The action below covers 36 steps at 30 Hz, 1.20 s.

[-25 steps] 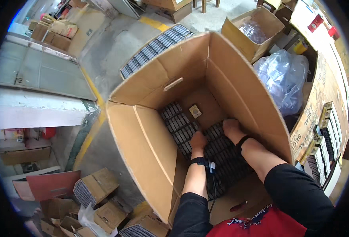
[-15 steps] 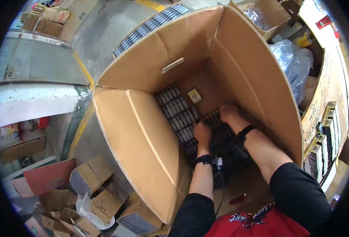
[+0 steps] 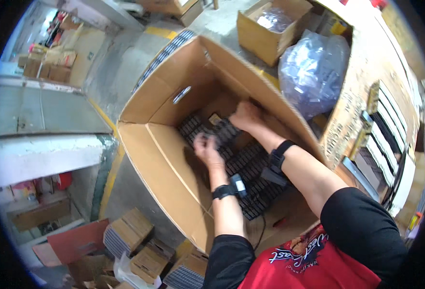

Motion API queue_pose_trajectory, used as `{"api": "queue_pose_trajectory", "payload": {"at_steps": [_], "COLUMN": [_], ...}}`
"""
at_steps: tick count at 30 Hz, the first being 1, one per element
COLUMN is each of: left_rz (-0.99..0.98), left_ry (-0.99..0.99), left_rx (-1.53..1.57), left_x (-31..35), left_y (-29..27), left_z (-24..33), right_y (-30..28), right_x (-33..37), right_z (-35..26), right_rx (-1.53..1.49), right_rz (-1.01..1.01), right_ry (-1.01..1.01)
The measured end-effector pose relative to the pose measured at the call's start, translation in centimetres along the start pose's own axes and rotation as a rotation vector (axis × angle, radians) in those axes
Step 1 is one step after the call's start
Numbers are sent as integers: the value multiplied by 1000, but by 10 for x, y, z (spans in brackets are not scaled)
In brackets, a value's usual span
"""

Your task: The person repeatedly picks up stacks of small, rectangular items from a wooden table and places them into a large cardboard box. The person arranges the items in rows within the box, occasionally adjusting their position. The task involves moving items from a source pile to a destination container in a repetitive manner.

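Both my hands are down inside a tall, open cardboard box (image 3: 174, 178). My right hand (image 3: 247, 117) is closed on the far end of a dark block (image 3: 226, 131) made up of rows of small segments. At its other end my left hand (image 3: 207, 148) curls its fingers against the block; motion blurs them a little. More dark segmented blocks (image 3: 251, 161) lie in rows on the box floor below my hands, and others (image 3: 189, 127) line its left wall. A small pale, square piece (image 3: 215, 119) shows beyond the held block.
Right of the box, a clear plastic bag (image 3: 313, 72) bulges beside a smaller open carton (image 3: 270, 33). Long strips (image 3: 386, 130) rest on the cardboard-covered surface at right. Several cartons (image 3: 128, 231) are piled on the floor at lower left. A dark cable (image 3: 263, 231) hangs inside the box.
My view has shifted and turned. Both hands have moved up and left in the picture, with the dark segmented block now raised off the rows and tilted between them.
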State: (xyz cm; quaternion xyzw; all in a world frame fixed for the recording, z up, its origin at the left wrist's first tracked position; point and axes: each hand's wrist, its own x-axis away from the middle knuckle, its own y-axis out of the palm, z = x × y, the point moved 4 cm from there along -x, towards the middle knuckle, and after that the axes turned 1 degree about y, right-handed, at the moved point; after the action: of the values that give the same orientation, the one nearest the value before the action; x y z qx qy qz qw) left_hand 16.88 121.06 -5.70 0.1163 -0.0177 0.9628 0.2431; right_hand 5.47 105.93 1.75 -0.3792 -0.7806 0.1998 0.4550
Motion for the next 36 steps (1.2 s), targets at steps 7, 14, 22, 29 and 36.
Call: {"api": "queue_pose_trajectory", "payload": {"at_steps": [7,14,22,29,36], "left_rz": [50,-248,-828,-894,-778], "left_ry": [467,831,411,556,622], "left_rx": [-278,-135,-188,-539,-750], "left_x": [93,281,447,455,421], "left_y": [51,126,219,238,289], "left_z": [270,298,93,-8,3], "right_y": [-152,-233,-181,-145,-153], "right_x": [144,297,388,385,336], "right_z": [-31,152,417,494,497], "right_rx": [-643,-651,-570,-613,-542], "right_rz": [495,855,902,852,639], "right_ry": [-533,-868,-268,-157,14]}}
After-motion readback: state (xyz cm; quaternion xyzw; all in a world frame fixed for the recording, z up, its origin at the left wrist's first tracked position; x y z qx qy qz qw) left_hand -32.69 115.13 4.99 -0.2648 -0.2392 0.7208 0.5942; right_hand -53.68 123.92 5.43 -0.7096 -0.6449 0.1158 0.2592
